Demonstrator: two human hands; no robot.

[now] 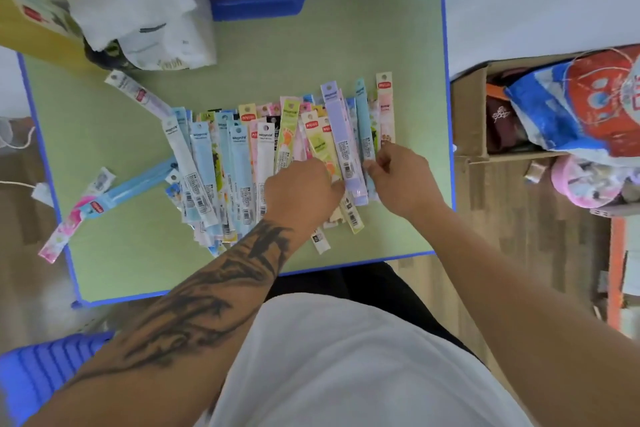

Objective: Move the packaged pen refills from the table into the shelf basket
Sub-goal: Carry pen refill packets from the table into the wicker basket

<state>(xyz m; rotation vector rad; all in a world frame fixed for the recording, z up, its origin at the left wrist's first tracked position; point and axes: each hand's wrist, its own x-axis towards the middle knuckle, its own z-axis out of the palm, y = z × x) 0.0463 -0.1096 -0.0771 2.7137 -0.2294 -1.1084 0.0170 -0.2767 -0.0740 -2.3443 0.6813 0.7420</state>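
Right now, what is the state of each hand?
Left hand: fingers curled on the refill packs.
Right hand: fingers pinch the lilac pack.

Top: a white short-sleeved shirt was worn.
Left forearm: dark tattoo work was seen from wrist to elbow.
Right forearm: no sleeve was worn.
Legwear: dark cloth was seen below the shirt.

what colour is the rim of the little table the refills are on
Blue rim around a green top, seen in the head view.
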